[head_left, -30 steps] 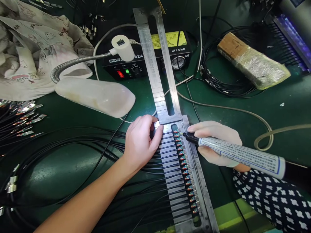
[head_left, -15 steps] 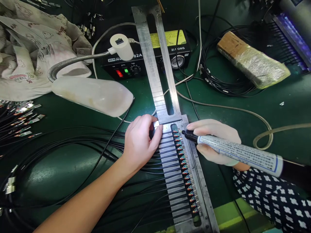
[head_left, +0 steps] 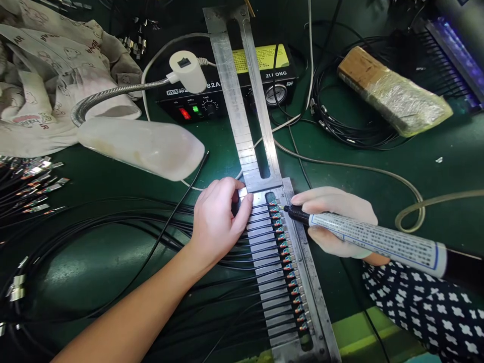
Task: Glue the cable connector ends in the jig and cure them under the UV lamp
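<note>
My left hand [head_left: 219, 214] is closed at the left edge of a long metal jig [head_left: 260, 262], its thumb and bent index finger pinching the upper end. Black cables [head_left: 264, 244] lie side by side across the jig, their stripped ends showing small coloured wires and metal connectors [head_left: 289, 267] in a row. In my right hand [head_left: 342, 199], which looks pale-gloved, is a thick, pen-like dispensing syringe [head_left: 378, 239] with a printed white barrel. Its dark tip points at the topmost connector; I cannot tell whether it touches.
A slotted metal bar [head_left: 234, 101] extends from the jig across a black dispenser box [head_left: 212, 103] with a gauge. A white gooseneck lamp [head_left: 143, 146] hangs at left, near patterned cloth [head_left: 56, 85]. A wrapped block [head_left: 393, 93] and coiled cables [head_left: 340, 121] lie at right.
The dispensing syringe has tilted very slightly and its rear end has shifted a little right and down. My left hand stays in place on the jig.
</note>
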`<state>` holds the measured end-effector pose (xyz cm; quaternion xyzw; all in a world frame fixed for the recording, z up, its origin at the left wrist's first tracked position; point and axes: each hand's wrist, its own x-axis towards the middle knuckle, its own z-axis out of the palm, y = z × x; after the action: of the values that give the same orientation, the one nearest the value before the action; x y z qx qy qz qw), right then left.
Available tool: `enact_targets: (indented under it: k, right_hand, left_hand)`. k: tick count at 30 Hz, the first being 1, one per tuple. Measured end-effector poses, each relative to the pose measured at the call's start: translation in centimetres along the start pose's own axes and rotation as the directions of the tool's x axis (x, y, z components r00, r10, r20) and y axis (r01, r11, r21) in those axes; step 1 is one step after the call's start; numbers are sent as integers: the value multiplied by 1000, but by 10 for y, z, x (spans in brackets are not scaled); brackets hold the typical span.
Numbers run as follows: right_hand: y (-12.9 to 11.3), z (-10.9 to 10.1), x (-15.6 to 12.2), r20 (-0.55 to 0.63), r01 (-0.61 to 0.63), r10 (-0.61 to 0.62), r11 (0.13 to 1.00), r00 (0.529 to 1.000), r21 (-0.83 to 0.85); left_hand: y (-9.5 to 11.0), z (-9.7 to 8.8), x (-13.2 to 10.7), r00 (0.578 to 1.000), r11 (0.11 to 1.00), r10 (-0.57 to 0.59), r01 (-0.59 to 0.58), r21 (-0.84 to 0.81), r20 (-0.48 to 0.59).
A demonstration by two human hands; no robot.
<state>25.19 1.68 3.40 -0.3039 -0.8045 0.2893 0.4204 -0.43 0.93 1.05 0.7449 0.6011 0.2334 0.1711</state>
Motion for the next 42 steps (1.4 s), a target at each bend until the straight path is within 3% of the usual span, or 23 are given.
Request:
enact_targets:
  k: [23, 42]
  right_hand:
    - [0, 3, 1, -40, -47, 50, 997, 998, 69]
    - [0, 0, -3, -11, -42, 43, 999, 999, 30]
  left_hand:
    - [0, 0, 0, 1000, 1000, -7, 7, 1, 8]
    - [-1, 1, 1, 1000, 1000, 1, -1, -8, 2]
